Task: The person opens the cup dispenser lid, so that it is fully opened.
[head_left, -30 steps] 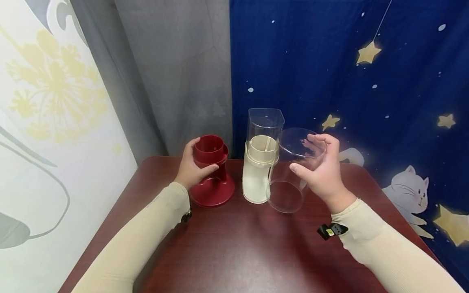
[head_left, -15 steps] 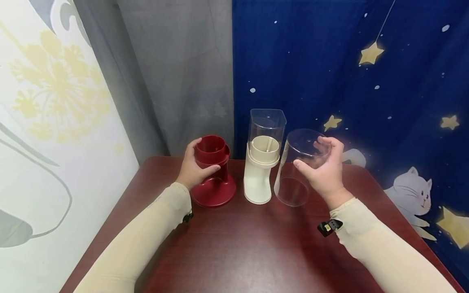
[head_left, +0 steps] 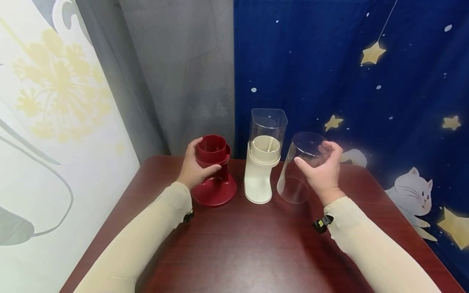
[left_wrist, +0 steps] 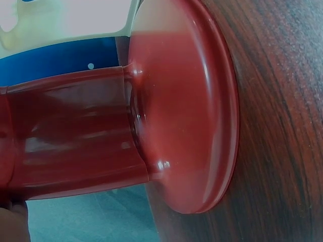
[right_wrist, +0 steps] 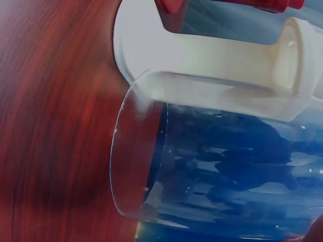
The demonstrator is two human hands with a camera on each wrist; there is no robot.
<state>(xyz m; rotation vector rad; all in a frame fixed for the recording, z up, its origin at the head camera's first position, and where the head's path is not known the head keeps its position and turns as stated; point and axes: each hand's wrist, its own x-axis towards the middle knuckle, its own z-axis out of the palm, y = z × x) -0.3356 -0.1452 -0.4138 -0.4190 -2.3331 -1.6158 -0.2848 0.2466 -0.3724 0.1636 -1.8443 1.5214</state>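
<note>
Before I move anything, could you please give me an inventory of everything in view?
red stand: 1, dark red, on the table, left of the cream stand
cream stand: 1, cream, on the table in the middle
clear container: 1, transparent, rising behind the cream stand's ring
clear cylinder: 1, transparent, right of the cream stand
table: 1, reddish brown, beneath the stands
grey curtain: 1, grey, behind, left of centre
blue curtain: 1, dark blue, behind, centre to right
star prints: 4, yellow, on the blue curtain
cat print: 1, pale grey, low on the blue curtain
printed panel: 1, white with yellow and grey, far left
wrist devices: 2, black, one at each wrist
sleeves: 2, cream, on both arms
hands: 2, bare, left gripping the red stand, right holding the clear cylinder
</note>
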